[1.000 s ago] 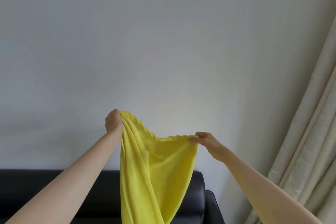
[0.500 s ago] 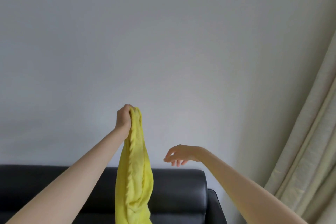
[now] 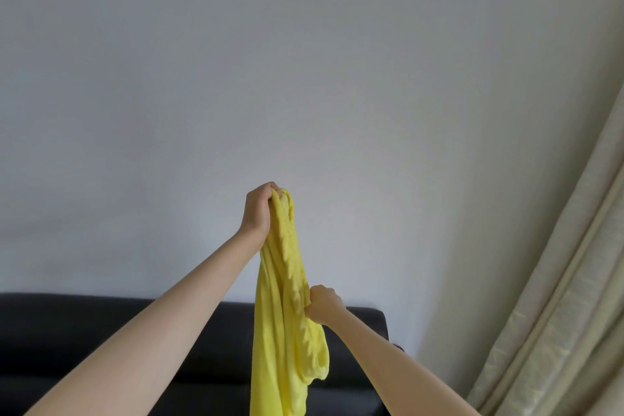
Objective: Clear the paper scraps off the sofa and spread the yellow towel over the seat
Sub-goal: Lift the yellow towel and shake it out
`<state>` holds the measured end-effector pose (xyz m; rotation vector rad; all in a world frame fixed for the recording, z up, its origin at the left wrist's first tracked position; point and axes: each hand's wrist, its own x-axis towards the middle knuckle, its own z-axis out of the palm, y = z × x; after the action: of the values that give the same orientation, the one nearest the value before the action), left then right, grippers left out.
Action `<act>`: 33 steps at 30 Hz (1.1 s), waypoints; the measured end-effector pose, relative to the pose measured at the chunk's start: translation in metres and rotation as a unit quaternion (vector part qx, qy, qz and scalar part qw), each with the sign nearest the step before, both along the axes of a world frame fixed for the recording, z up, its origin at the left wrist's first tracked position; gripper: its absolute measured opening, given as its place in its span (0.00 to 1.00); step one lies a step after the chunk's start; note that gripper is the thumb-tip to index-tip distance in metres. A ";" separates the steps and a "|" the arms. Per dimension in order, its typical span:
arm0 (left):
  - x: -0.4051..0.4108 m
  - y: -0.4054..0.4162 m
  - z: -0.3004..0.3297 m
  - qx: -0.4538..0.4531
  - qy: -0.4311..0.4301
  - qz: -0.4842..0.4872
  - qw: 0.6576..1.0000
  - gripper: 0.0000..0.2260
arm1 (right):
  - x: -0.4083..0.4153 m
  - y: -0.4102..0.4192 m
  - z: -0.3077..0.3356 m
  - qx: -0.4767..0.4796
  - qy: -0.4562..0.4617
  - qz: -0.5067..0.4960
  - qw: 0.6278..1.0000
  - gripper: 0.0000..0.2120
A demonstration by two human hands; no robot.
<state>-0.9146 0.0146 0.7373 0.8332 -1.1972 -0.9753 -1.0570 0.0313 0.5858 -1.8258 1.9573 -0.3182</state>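
Note:
The yellow towel [image 3: 282, 331] hangs bunched in a long vertical fold in front of the wall. My left hand [image 3: 260, 209] grips its top end, raised high. Lower down, my right hand [image 3: 322, 307] pinches the towel's right edge at about the height of the sofa's backrest. The black sofa [image 3: 101, 331] runs along the bottom of the view; only its backrest shows, and the seat and any paper scraps are out of view.
A plain grey wall [image 3: 304, 78] fills most of the view. A beige curtain [image 3: 557, 280] hangs at the right, just past the sofa's right end.
My right hand let go of the towel's top edge, dropped lower, and now pinches the hanging towel's right side. The towel collapsed from a spread span into a narrow bunch under my left hand.

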 end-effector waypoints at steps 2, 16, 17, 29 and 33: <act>-0.002 0.002 -0.001 0.011 0.017 -0.009 1.000 0.06 | 0.000 0.001 -0.002 -0.010 -0.026 0.004 1.000 0.08; -0.007 0.005 -0.019 -0.066 -0.263 0.015 0.962 0.10 | 0.024 -0.003 0.069 -0.229 -0.288 -0.016 0.930 0.06; -0.005 0.005 -0.021 -0.070 -0.289 0.025 0.955 0.10 | 0.022 -0.005 0.071 -0.238 -0.236 -0.021 0.942 0.06; 0.013 -0.001 -0.025 -0.184 -0.468 0.156 0.850 0.09 | -0.032 -0.002 0.040 -0.123 0.077 -0.078 0.986 0.09; 0.022 -0.007 -0.028 -0.208 -0.472 0.221 0.828 0.14 | -0.051 0.000 0.029 -0.049 0.115 -0.097 0.987 0.10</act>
<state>-0.8928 0.0076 0.7092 1.2036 -1.8384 0.1690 -1.1083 0.0316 0.6146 -1.8033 2.3232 -0.2801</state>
